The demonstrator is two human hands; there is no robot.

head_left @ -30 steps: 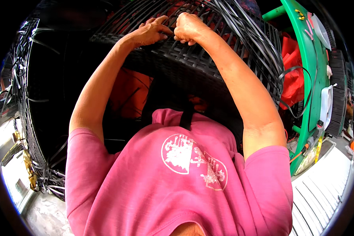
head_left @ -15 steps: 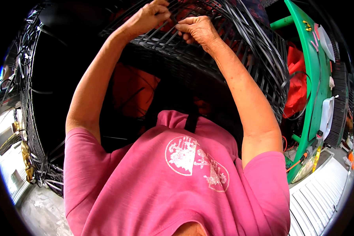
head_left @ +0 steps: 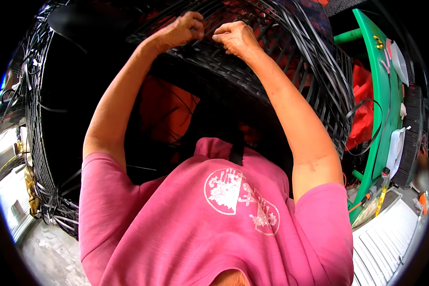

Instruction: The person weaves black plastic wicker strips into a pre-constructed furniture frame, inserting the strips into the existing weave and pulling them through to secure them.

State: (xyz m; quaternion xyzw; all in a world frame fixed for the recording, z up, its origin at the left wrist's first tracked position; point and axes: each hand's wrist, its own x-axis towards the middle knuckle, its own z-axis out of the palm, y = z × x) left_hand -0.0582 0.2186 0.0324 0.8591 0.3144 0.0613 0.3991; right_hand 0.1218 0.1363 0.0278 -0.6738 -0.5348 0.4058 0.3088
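Observation:
A dark wickerwork piece [head_left: 233, 69] of flat black plastic strips lies in front of me, tightly woven on its near side. Loose black strips [head_left: 302, 35] fan out over its far and right parts. My left hand [head_left: 185, 30] is over the weave with its fingers curled, a little blurred. Close to its right, my right hand [head_left: 238, 38] has thumb and fingers pinched together at the woven edge. Whatever either hand grips is too thin and dark to make out.
At the right stands a green bench or table on its side [head_left: 379, 109], with small tools beside it. Red cloth or plastic [head_left: 362, 107] shows behind the wickerwork. Bundled black strips [head_left: 35, 109] hang at the left. A white slatted panel [head_left: 379, 243] lies at the lower right.
My left hand has come lower in the picture, nearer the woven edge. My right hand stays close to its place, its fingers still pinched. The whole view has shifted slightly.

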